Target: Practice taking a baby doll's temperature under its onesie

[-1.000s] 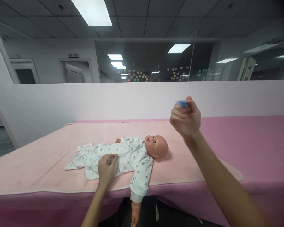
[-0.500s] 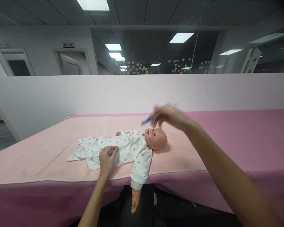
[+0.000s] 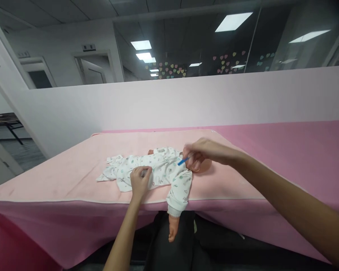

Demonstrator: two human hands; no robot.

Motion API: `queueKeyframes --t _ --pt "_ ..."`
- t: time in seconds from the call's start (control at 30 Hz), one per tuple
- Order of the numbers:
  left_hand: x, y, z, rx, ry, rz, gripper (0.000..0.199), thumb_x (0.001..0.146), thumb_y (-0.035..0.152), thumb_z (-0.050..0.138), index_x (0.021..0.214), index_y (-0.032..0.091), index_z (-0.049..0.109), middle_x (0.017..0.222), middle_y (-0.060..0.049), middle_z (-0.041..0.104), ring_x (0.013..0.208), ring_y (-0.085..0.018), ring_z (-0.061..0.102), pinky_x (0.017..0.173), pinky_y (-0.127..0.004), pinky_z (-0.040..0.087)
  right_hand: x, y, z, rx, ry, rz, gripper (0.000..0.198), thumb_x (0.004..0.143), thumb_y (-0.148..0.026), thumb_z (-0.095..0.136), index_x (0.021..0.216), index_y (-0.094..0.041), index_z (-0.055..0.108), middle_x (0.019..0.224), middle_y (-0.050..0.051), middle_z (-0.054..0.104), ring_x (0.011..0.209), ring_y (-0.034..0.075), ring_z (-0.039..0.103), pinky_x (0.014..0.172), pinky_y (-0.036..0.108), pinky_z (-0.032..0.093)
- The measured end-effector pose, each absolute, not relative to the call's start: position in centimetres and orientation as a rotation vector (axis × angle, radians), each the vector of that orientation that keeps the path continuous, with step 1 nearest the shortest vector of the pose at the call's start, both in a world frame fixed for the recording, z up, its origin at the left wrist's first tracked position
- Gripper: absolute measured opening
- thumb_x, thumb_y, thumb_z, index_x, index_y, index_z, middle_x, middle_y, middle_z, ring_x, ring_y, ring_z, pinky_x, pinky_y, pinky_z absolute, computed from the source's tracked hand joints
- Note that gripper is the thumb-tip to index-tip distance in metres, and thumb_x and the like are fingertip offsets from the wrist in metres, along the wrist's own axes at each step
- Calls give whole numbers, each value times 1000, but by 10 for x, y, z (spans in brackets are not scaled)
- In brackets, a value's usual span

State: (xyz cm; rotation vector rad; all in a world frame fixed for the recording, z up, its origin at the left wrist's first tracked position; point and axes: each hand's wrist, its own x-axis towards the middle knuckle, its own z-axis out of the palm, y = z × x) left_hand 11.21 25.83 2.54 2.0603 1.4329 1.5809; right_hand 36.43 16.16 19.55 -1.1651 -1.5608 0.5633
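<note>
A baby doll (image 3: 164, 165) in a white printed sleepsuit lies on its back, head to the right, one arm hanging over the near table edge. My right hand (image 3: 197, 154), closed round a thin blue stick-like thing (image 3: 182, 161), is in front of the doll's head and hides most of its face. The blue end points down-left towards the doll's chest and shoulder. My left hand (image 3: 140, 180) rests at the doll's belly, its fingers curled round something small and greyish that I cannot make out.
A peach blanket (image 3: 73, 173) lies under the doll, on a pink-covered table (image 3: 277, 150). Behind it stands a low white wall (image 3: 169, 101) with glass above. The black-clad legs (image 3: 172, 248) are under the table's near edge.
My right hand has come down from above the doll's head to in front of its face and upper chest, with the blue thing. The left hand stays at the belly. The camera view has shifted and tilted.
</note>
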Motion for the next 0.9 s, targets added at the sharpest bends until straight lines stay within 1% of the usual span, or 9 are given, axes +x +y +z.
queueKeyframes --t 0.13,0.23,0.3,0.37,0.43,0.53,0.73,0.83,0.9 --pt "113 258 26 2056 1439 1565 20 75 38 53 70 23 65 78 -1 66 86 -20 55 79 -33 41 363 161 192 -838 -1396 983 37 82 -42 47 61 -16 64 44 -1 61 49 10 61 48 18 47" --pt "113 257 25 2051 1429 1572 19 75 38 53 71 23 64 79 -1 66 87 -19 55 80 -33 41 358 156 202 -957 -1491 1292 30 79 -35 55 61 -13 63 45 1 60 48 12 60 52 24 49" --pt "113 257 25 2047 1423 1573 19 76 38 53 72 23 64 80 -1 65 87 -19 55 80 -32 41 356 149 213 -848 -1450 1237 26 80 -28 53 60 -14 63 47 -1 61 47 9 59 57 23 50" --pt "113 257 24 2047 1430 1569 20 76 38 53 72 23 64 80 -1 65 87 -19 55 80 -33 41 354 144 221 -486 -1224 1000 36 87 -24 41 56 -19 59 47 -7 60 49 2 58 60 13 46" --pt "113 257 24 2051 1441 1567 20 76 39 53 71 23 64 79 -1 65 87 -20 55 80 -33 40 351 143 220 -324 -1099 987 42 87 -21 38 48 -21 53 41 -10 56 53 -2 58 54 6 42" --pt "113 257 25 2046 1444 1569 20 75 38 53 71 23 65 79 -1 66 87 -20 55 81 -33 40 348 146 206 -669 -1306 1217 20 71 -16 62 51 -15 58 40 -3 56 44 8 57 49 19 46" --pt "112 257 26 2039 1444 1567 21 75 40 53 70 23 65 80 -1 66 86 -20 55 79 -34 41 342 151 190 -607 -1002 841 27 84 -34 45 68 -18 60 45 -4 51 60 11 61 67 25 51" --pt "112 256 26 2039 1424 1576 24 76 41 51 71 22 65 79 -3 65 86 -21 56 76 -33 42 331 156 176 -774 -976 1238 22 80 -26 52 61 -17 55 42 -4 48 48 10 56 61 27 53" --pt "111 255 26 2039 1427 1574 25 77 42 50 73 22 65 80 -3 65 85 -21 56 75 -33 43 329 157 171 -819 -968 1292 18 80 -24 52 64 -17 55 42 -4 47 49 11 57 61 27 53"
